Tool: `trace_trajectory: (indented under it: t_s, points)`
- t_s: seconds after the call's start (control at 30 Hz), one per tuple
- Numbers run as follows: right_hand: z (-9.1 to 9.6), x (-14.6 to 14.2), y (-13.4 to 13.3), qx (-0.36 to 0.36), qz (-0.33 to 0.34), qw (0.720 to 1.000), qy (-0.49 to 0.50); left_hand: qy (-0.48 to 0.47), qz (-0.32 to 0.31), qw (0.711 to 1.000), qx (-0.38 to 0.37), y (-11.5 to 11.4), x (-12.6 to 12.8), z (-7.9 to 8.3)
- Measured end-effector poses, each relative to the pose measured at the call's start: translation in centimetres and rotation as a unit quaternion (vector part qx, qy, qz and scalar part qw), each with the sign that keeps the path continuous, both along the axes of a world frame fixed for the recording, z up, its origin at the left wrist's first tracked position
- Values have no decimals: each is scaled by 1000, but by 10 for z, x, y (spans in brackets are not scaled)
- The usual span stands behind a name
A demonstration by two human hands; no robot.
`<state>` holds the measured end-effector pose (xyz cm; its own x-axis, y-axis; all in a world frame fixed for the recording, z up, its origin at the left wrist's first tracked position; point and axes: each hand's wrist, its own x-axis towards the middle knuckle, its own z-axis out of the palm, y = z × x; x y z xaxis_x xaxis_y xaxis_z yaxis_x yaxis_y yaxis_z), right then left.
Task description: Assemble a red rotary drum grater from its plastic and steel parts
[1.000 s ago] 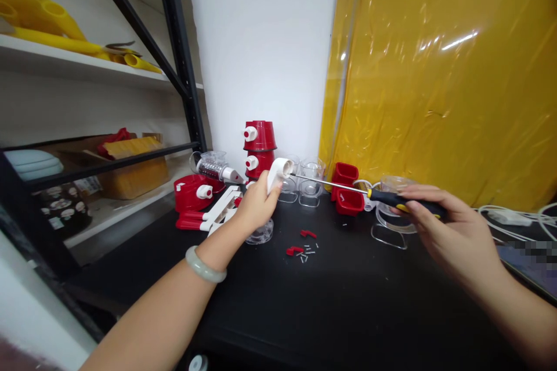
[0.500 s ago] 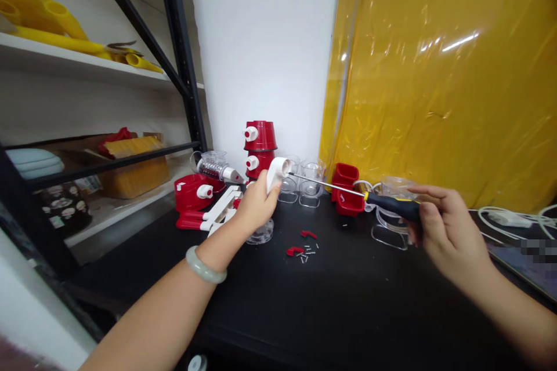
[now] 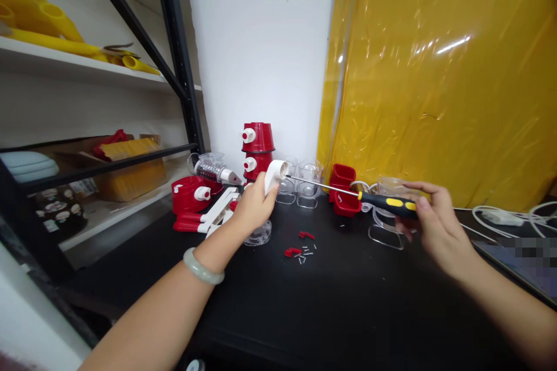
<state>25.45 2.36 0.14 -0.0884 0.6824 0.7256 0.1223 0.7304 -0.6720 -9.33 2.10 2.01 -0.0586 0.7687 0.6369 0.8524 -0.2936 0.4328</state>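
My left hand point(image 3: 256, 202) is closed around a white plastic part point(image 3: 274, 175) with a round hollow end that faces right. In my right hand point(image 3: 439, 226) is a screwdriver point(image 3: 387, 203) with a black and yellow handle, held by the handle's rear end. Its long shaft runs left, and the tip meets the hollow end of the white part; how deep it sits is hidden. On the table below lie two small red plastic pieces point(image 3: 292, 252) beside several loose screws point(image 3: 306, 249).
Red housings point(image 3: 257, 138) are stacked at the back, another red housing point(image 3: 191, 196) and white-red handles point(image 3: 213, 214) to their left. Clear plastic cups point(image 3: 308, 179), red hoppers point(image 3: 347, 204) and a white cable point(image 3: 500, 217) line the rear of the black table point(image 3: 348, 301). A shelf point(image 3: 130, 208) stands left.
The screwdriver handle has turned in my right hand, so its yellow patches now face me. My left hand still holds the white part against the tip. The whole view shifted slightly.
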Motion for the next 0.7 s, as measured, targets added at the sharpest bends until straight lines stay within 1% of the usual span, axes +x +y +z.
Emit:
trace_trajectory:
  t_s: [0.07, 0.13, 0.2, 0.3, 0.37, 0.43, 0.5, 0.57, 0.63, 0.7]
  points:
    - [-1, -1, 2, 18, 43, 999, 29, -4, 4, 1000, -1, 1, -1, 0]
    - [-1, -3, 1, 20, 67, 997, 29, -5, 7, 1000, -7, 2, -3, 0]
    - [0, -4, -2, 1, 60, 998, 13, -4, 9, 1000, -14, 1, -2, 1]
    - [3, -3, -6, -65, 15, 998, -7, 5, 6, 1000, -17, -2, 1, 3]
    - [4, -3, -6, -97, 18, 995, 10, 8, 4, 1000, -20, -3, 2, 3]
    - [4, -3, -5, -85, 57, 994, 49, 5, 9, 1000, -23, -3, 2, 2]
    - [3, -4, -4, -65, 83, 992, 62, 1, 16, 1000, -22, -1, 0, 2]
    - [3, -4, -5, -65, 71, 995, 38, 1, 19, 1000, -21, 0, -1, 1]
    - [3, -3, -7, -91, 47, 995, 1, 6, 14, 1000, -23, 0, 0, 1]
    - [4, -2, -8, -121, 42, 992, -18, 9, 7, 1000, -24, 0, 1, 1]
